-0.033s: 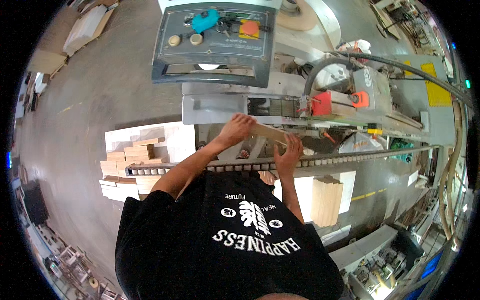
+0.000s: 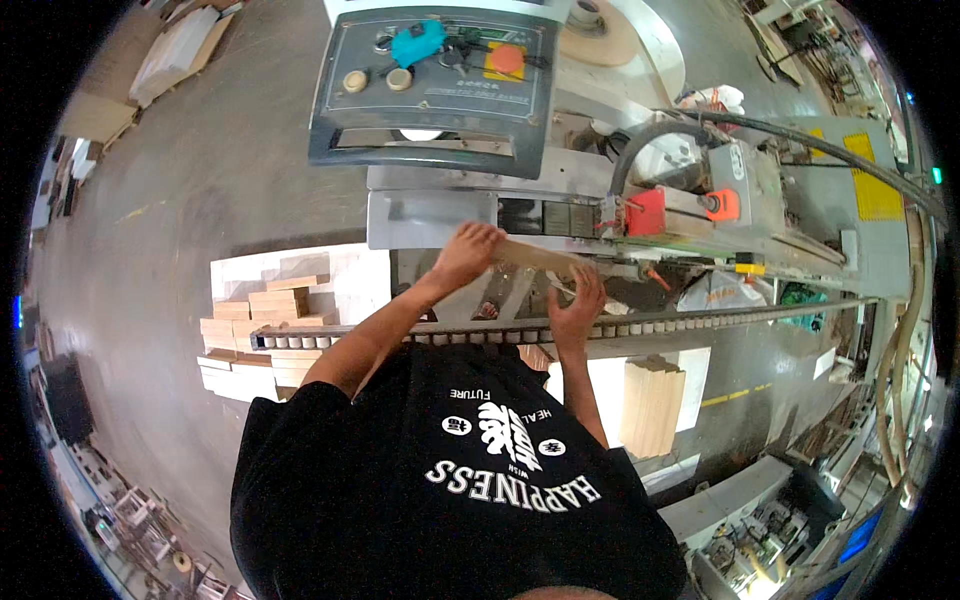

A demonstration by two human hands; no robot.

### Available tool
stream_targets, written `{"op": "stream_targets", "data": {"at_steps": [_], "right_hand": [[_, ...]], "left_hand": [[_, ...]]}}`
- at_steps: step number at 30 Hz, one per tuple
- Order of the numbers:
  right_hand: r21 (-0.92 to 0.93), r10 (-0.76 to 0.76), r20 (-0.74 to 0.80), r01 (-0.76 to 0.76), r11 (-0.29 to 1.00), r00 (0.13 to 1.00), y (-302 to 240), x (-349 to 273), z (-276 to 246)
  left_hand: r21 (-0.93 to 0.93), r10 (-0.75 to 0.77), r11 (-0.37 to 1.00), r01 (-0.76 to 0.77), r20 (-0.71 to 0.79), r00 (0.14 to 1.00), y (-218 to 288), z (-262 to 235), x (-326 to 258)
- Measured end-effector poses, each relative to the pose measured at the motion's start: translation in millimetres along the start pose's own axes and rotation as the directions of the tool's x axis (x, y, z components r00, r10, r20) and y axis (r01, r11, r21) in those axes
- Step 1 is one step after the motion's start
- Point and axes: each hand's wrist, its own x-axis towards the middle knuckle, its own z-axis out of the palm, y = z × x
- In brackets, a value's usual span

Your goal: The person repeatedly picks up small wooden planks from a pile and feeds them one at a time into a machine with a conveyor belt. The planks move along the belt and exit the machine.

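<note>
**Both hands on a wooden strip at the machine**

My left hand is clamped over the near end of a thin wooden strip, fingers curled across its top edge. My right hand sits further along the same piece, a little lower and toward me, with the fingers spread against its underside and the palm pressed up to it. The strip runs from my left hand out to the right, tilted slightly downward that way, and lies against the grey metal face of the machine just beyond my knuckles.

Above my left hand, farther from me, the machine's control panel slopes up, carrying a red button, two pale round knobs and a blue-green fitting. To the right of my right hand are a red block and an orange knob on the machine body, with a dark hose arching over them.

Just below both wrists, a roller rail runs across, left to right, between my hands and my chest. Beneath my left forearm, down on the floor, stands a stack of light wooden blocks. Below my right elbow, another bundle of pale boards stands on end.
</note>
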Motion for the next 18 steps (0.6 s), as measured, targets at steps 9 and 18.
{"op": "stream_targets", "data": {"at_steps": [9, 18], "right_hand": [[0.740, 0.201, 0.603, -0.448, -0.502, 0.772, -4, 36, 135], [0.800, 0.232, 0.587, -0.514, -0.308, 0.775, -79, 85, 124]], "left_hand": [[0.082, -0.240, 0.955, 0.287, -0.360, 0.902, -50, -18, 15], [0.001, -0.189, 0.980, 0.198, -0.279, 0.941, -81, -34, -1]]}}
